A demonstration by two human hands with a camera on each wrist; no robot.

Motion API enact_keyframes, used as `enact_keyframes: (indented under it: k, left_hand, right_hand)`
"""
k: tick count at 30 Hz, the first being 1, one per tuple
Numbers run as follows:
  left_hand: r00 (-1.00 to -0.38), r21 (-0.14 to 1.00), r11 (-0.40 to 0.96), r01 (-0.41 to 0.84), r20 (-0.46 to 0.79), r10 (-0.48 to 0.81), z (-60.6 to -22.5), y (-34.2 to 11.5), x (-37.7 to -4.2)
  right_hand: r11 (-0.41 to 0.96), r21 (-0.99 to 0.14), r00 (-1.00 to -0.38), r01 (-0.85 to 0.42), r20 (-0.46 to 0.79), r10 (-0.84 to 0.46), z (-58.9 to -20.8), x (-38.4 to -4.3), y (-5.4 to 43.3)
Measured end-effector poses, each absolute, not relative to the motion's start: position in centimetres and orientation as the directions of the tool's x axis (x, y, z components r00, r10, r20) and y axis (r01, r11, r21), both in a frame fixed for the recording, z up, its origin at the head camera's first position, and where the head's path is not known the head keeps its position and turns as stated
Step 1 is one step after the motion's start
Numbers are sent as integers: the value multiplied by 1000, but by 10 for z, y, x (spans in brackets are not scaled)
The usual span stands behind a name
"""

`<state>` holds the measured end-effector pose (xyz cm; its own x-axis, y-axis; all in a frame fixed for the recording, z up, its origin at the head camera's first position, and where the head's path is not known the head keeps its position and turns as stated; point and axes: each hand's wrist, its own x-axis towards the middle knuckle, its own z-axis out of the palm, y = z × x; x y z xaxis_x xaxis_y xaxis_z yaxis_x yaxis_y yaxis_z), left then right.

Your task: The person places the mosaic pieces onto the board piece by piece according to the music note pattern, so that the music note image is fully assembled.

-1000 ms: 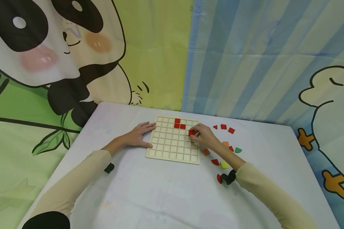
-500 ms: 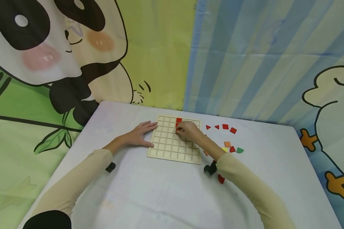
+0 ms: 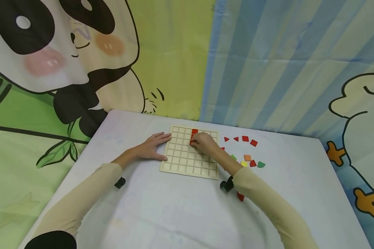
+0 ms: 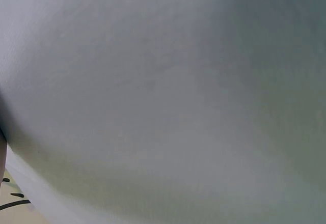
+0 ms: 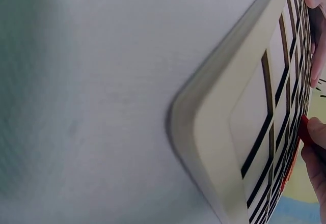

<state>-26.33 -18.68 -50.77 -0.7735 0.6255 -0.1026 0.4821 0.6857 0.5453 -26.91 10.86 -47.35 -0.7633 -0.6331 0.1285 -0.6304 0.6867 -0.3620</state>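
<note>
Right grip (image 3: 205, 143) pinches red piece (image 5: 304, 129) at gridded board (image 3: 184, 161); left grip (image 3: 152, 146) spread along edge.

2 long beige sleeves (image 3: 272, 204) | 2 small black wrist cameras (image 3: 226, 184) | 2 bare hands (image 3: 149, 147)

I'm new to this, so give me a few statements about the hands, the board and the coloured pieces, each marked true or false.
1. The left hand rests at the left edge of the board. True.
2. The right hand holds nothing. False: it pinches a red piece.
3. An orange piece lies to the right of the board. True.
4. The yellow piece lies on the board. False: it lies on the table, near the orange piece.
</note>
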Motion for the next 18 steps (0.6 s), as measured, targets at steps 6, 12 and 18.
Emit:
enact_keyframes:
  k: [6, 12, 18]
  left_hand:
    - [-785, 545, 695, 469, -104, 611, -507, -187, -264]
    - [-781, 544, 691, 476, -99, 616, -509, -187, -264]
    - [-782, 555, 689, 466, -106, 614, -511, -185, -264]
  right_hand:
    - [665, -314, -729, -678, 174, -662, -473, -271, 110]
    - [658, -307, -717, -688, 147, -682, -475, -273, 112]
    - [647, -328, -715, -689, 161, -680, -479, -271, 113]
